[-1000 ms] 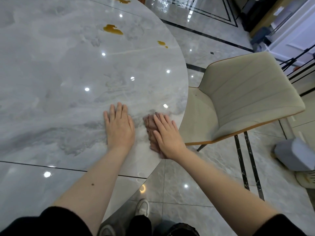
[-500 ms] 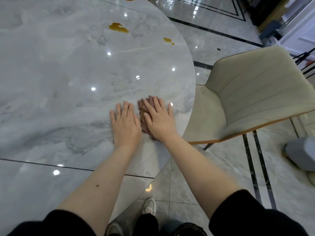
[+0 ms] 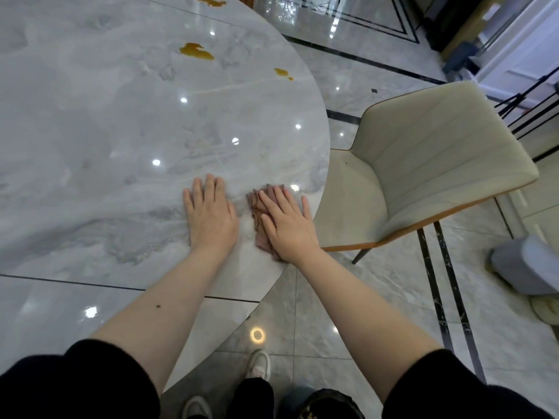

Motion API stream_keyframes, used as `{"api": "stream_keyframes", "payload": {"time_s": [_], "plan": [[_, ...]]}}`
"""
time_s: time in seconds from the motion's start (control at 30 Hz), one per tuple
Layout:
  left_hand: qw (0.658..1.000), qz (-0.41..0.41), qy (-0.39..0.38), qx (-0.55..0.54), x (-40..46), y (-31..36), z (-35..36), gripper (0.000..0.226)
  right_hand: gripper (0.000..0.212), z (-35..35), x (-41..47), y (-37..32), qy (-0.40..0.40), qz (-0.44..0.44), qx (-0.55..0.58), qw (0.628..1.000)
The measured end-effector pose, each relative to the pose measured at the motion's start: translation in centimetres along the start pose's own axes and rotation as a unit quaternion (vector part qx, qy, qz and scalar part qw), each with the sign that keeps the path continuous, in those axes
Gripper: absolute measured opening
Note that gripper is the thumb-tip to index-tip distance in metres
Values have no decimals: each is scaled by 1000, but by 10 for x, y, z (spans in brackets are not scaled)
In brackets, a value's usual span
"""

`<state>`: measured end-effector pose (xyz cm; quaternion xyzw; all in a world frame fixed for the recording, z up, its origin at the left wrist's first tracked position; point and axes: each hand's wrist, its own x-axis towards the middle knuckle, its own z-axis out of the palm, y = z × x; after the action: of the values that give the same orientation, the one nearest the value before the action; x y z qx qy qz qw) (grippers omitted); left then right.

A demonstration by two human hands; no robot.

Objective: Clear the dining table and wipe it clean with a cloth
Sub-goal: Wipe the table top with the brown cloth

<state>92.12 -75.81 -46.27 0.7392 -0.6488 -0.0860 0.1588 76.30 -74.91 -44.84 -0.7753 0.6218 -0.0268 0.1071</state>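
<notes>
The round grey marble table [image 3: 90, 131] fills the left of the view. My right hand [image 3: 287, 225] lies flat with straight fingers, pressing a folded brownish-pink cloth [image 3: 257, 219] onto the table near its right edge. My left hand [image 3: 210, 216] rests flat on the bare marble just left of the cloth, fingers straight. Farther across the table lie orange-brown spills: a large one [image 3: 196, 52], a small one [image 3: 282, 73] near the rim, and another [image 3: 208, 0] at the top edge of the view.
A beige upholstered chair [image 3: 423, 164] stands close to the table's right rim. A grey bin [image 3: 526, 264] sits on the glossy tiled floor at the far right. My feet [image 3: 257, 365] show below the table edge.
My right hand slid the cloth left toward my left hand, then back right toward the table edge. My left hand stayed flat in the same spot.
</notes>
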Motion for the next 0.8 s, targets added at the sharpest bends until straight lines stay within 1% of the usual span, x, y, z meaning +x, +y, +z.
{"api": "stream_keyframes", "payload": {"time_s": [0.2, 0.4, 0.6, 0.8], "plan": [[999, -9, -16, 26, 6, 3, -1, 53, 50, -3, 27, 9, 11, 26, 16, 999], [997, -53, -43, 25, 37, 18, 4, 52, 50, -11, 63, 25, 9, 24, 26, 999], [996, -69, -31, 46, 97, 36, 16, 56, 50, -19, 123, 49, 5, -26, 23, 999], [997, -46, -22, 50, 169, 67, 33, 54, 51, -34, 180, 82, -22, -88, 11, 996]]}}
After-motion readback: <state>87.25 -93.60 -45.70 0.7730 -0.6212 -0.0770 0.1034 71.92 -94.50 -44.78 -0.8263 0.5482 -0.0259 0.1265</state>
